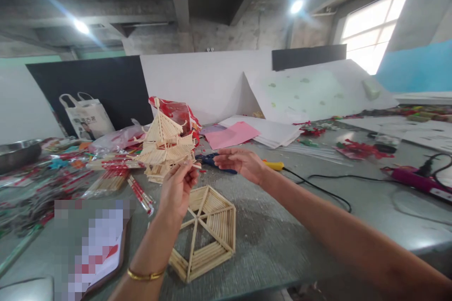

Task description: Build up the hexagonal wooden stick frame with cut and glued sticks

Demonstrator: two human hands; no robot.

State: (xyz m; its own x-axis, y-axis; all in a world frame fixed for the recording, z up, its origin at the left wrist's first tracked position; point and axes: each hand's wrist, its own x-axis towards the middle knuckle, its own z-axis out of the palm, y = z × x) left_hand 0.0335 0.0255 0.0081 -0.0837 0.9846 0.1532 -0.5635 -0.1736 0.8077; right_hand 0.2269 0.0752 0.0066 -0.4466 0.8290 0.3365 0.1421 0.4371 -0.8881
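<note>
My left hand [178,179] pinches one short stick [197,166]; my right hand [243,162] is open. From my left, one hexagonal frame [221,229] lies at five o'clock, one stick pagoda [164,148] at eleven.

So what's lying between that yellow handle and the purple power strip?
Black cord runs over the grey tabletop between the yellow handle and the purple power strip; the head view shows it.

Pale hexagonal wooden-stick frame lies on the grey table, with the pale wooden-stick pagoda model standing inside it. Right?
Not inside: the head view shows the pale wooden-stick pagoda model standing beyond the pale hexagonal wooden-stick frame, to its left. The frame does lie on the grey table.
</note>
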